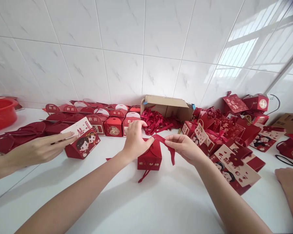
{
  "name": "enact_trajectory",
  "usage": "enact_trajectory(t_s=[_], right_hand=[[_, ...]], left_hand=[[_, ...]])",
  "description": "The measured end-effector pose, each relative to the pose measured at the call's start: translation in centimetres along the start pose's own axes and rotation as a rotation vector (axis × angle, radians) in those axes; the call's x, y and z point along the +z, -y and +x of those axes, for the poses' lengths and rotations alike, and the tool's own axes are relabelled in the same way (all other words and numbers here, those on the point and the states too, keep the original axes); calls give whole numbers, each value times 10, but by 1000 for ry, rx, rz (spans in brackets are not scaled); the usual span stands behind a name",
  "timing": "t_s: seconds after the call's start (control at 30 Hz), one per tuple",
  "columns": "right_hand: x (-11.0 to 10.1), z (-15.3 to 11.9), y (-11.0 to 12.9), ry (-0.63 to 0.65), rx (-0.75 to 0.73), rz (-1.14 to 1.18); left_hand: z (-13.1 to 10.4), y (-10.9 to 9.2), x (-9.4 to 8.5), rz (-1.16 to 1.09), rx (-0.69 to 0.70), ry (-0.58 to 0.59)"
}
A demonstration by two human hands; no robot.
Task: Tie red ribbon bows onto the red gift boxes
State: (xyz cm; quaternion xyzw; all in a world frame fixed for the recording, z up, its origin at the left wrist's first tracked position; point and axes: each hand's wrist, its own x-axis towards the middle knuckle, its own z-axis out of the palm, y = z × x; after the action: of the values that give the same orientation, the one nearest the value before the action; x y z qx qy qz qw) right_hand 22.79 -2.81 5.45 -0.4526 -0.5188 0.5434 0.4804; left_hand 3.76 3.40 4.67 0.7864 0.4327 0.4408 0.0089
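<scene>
White marbled tiles (122, 26) back a white tabletop (146, 208), where an open cardboard carton (167, 100) spills loose ribbons (153, 122). In front of it, at the middle, a red gift box (146, 158) stands upright. The right hand (182, 148) pinches 1 red ribbon (172, 155) just above its lid; the left hand (134, 138) is curled, thumb at that ribbon (whether it grips, I cannot tell). Tying seems the step in hand; the next move calls for drawing 2 ends evenly. At left, a co-worker's hand (39, 151) holds a cartoon-printed box (85, 146).

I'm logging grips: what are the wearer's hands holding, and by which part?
A ribbon: the right hand pinches it above its hanging end; the left hand meets it at the thumb, grip partly hidden.
</scene>
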Motion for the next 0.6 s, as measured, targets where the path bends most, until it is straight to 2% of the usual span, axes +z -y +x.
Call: enact_trajectory(t_s=[0.1,0.17,0.33,0.4,0.5,0.6], right_hand=[[2,9,-9,-85,-88,-212],[9,18,-16,-76,-174,-292],[32,34,-26,-53,-262,-324],[35,36,-29,-92,-267,-308],[35,36,-34,-128,-263,-266],[35,36,-37,-94,-243,-206]], left_hand=[[2,3,-2,18,-7,-18],[3,1,-1,27,-13,-15],[3,-3,-5,-8,-48,18],[4,0,-12,-86,-60,96],[5,14,-20,-328,-148,286],[4,34,-17,-493,-287,409]])
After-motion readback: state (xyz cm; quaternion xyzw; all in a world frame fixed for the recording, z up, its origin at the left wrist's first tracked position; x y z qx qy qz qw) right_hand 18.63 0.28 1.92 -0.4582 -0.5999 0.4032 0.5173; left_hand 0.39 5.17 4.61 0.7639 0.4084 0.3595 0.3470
